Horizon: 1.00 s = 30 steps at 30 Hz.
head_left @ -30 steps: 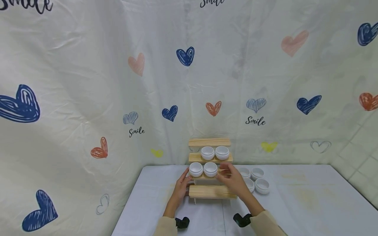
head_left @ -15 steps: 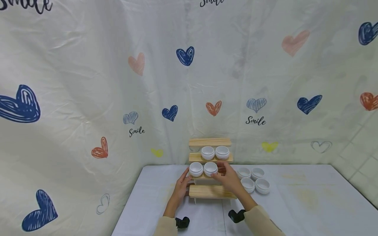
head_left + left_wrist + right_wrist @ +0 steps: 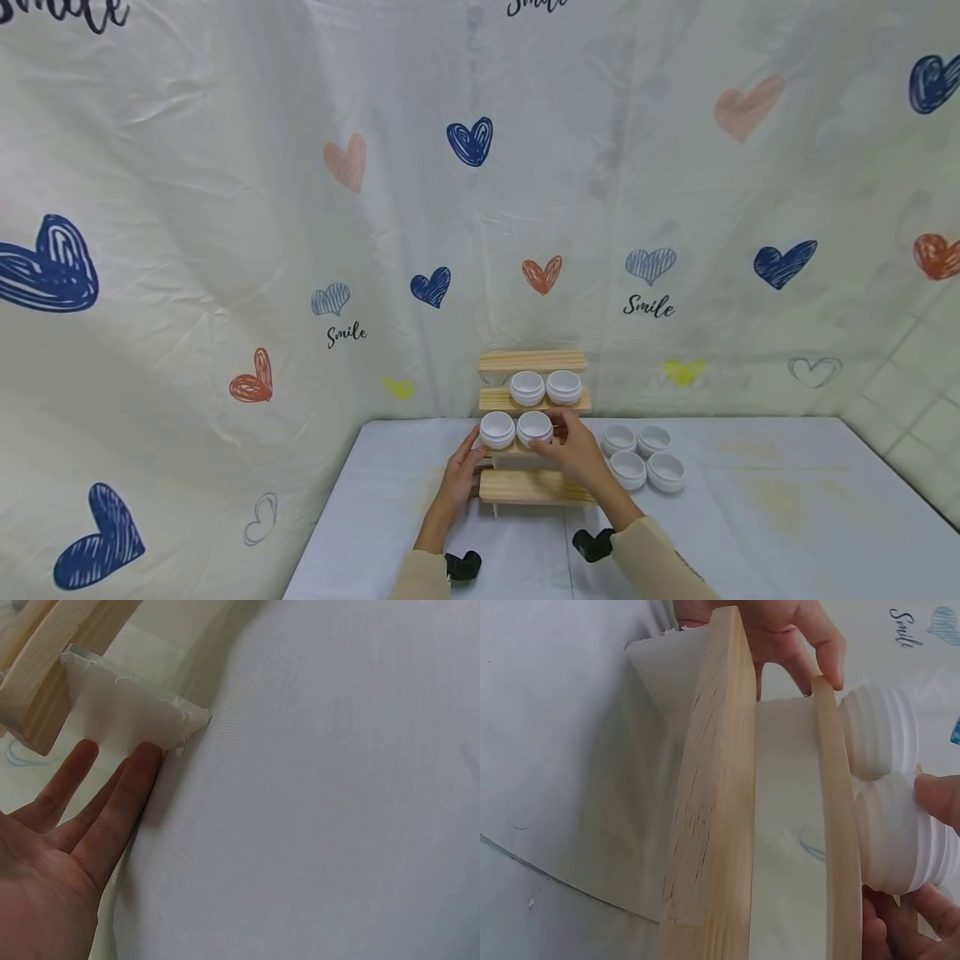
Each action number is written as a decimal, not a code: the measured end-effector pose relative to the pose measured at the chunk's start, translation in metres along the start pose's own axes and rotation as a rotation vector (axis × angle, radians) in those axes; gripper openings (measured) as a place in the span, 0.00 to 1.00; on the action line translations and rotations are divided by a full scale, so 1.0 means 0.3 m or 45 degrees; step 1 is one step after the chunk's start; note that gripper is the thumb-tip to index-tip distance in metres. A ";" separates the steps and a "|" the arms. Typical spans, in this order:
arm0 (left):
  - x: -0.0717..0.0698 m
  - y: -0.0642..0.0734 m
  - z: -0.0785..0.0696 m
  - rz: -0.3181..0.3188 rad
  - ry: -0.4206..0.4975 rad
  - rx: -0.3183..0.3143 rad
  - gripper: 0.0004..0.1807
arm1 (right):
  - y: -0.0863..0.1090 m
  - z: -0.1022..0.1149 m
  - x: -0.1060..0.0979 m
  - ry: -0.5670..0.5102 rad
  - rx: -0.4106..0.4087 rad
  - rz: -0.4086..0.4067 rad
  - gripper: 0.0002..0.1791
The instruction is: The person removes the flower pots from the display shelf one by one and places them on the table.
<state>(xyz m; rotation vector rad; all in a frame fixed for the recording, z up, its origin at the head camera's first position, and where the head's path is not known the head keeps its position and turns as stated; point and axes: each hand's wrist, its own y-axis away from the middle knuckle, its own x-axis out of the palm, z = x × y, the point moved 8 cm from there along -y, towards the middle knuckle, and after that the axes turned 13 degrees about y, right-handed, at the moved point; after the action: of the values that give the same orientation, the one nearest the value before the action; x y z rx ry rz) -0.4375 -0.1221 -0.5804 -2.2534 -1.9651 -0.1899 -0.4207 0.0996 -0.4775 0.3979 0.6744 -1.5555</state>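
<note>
In the head view, a stepped wooden stand (image 3: pixel 536 486) sits on the white-covered desk (image 3: pixel 750 508) at the lower centre of the frame. The right hand (image 3: pixel 579 454) pinches a white cup (image 3: pixel 535 427) between thumb and fingers; that cup is the right one of the pair on the second plank from the bottom, with a matching cup (image 3: pixel 497 429) just beside it on the left. The left hand (image 3: pixel 456 479) touches the stand's left end. Two upper cups (image 3: pixel 564 388) sit on the plank above, and four loose cups (image 3: pixel 666 472) are grouped on the desk to the right of the stand. A backdrop (image 3: pixel 525 208) printed with hearts and "Smile" fills the frame above; beige sleeves (image 3: pixel 660 560) enter at the bottom edge. In the left wrist view, the left hand reaches in from the lower left, fingers spread and fairly straight, their tips at the stand's white side panel (image 3: pixel 124 705), upper left. In the right wrist view, planks run down the middle; at the right edge the right hand's thumb and fingers grip the ridged cup from two sides, its twin above it, while a finger of the left hand meets a plank end near the top
</note>
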 end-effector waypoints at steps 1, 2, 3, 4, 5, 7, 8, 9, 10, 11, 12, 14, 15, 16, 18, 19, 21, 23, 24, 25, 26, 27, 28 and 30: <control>0.000 -0.001 0.000 0.000 -0.001 0.001 0.33 | 0.001 0.002 -0.001 0.002 -0.005 -0.005 0.35; -0.001 -0.002 0.000 0.000 -0.002 0.003 0.33 | 0.001 0.003 -0.002 -0.001 -0.003 -0.007 0.35; -0.001 -0.002 -0.001 0.001 -0.005 0.005 0.34 | 0.002 0.003 -0.001 -0.004 -0.002 -0.009 0.34; -0.002 -0.002 0.000 -0.002 -0.008 0.003 0.34 | 0.002 0.003 -0.001 -0.006 -0.001 -0.010 0.34; -0.003 -0.003 0.001 -0.003 -0.009 0.003 0.34 | 0.002 0.003 0.000 -0.007 -0.002 -0.010 0.34; -0.005 -0.004 0.003 -0.005 -0.012 0.001 0.34 | 0.002 0.000 0.002 -0.007 -0.002 -0.009 0.34; -0.006 -0.005 0.004 -0.007 -0.013 -0.001 0.34 | 0.002 -0.001 0.004 -0.011 0.001 -0.006 0.34; -0.007 -0.005 0.005 -0.009 -0.012 -0.004 0.34 | 0.002 -0.003 0.005 -0.011 -0.002 -0.007 0.34; -0.008 -0.006 0.007 -0.011 -0.010 -0.007 0.34 | 0.002 -0.004 0.006 -0.010 -0.006 -0.008 0.34; -0.008 -0.007 0.008 -0.009 -0.009 -0.006 0.34 | 0.002 -0.005 0.006 -0.012 -0.010 -0.010 0.34; -0.007 -0.007 0.007 -0.007 -0.007 -0.005 0.34 | 0.002 -0.006 0.006 -0.010 -0.014 -0.014 0.33; -0.005 -0.007 0.009 -0.002 0.005 -0.007 0.34 | 0.003 -0.009 0.006 -0.014 -0.017 -0.020 0.33; -0.005 -0.007 0.010 0.000 0.013 -0.009 0.34 | 0.004 -0.011 0.006 -0.015 -0.017 -0.023 0.33; -0.004 -0.006 0.010 0.002 0.017 -0.009 0.34 | 0.006 -0.010 0.005 -0.013 -0.022 -0.025 0.33; -0.002 -0.005 0.010 0.005 0.026 -0.011 0.34 | 0.008 -0.013 0.006 -0.013 -0.021 -0.027 0.33; -0.003 -0.005 0.012 0.004 0.027 -0.015 0.33 | 0.010 -0.014 0.006 -0.014 -0.020 -0.028 0.32; -0.002 -0.003 0.011 0.005 0.028 -0.011 0.33 | 0.013 -0.013 0.006 -0.015 -0.022 -0.031 0.33; -0.001 -0.003 0.010 0.006 0.029 -0.011 0.33 | 0.015 -0.014 0.006 -0.017 -0.022 -0.034 0.33; -0.001 -0.002 0.010 0.005 0.031 -0.011 0.33 | 0.017 -0.013 0.005 -0.018 -0.028 -0.035 0.33; -0.001 -0.002 0.010 0.004 0.033 -0.013 0.33 | 0.018 -0.011 0.004 -0.015 -0.036 -0.039 0.33; -0.001 -0.002 0.009 0.002 0.034 -0.014 0.33 | 0.018 -0.011 0.004 -0.019 -0.037 -0.039 0.33; -0.001 -0.002 0.008 0.001 0.033 -0.014 0.33 | 0.018 -0.012 0.004 -0.023 -0.037 -0.039 0.33; -0.001 -0.002 0.008 -0.002 0.036 -0.017 0.33 | 0.017 -0.013 0.004 -0.028 -0.036 -0.039 0.33; -0.002 -0.002 0.008 -0.007 0.040 -0.021 0.33 | 0.016 -0.015 0.004 -0.039 -0.036 -0.039 0.33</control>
<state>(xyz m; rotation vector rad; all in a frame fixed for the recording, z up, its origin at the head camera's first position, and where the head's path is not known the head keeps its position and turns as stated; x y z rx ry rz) -0.4383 -0.1220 -0.5829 -2.2414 -1.9608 -0.2417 -0.4166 0.1015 -0.4826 0.3429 0.6808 -1.5761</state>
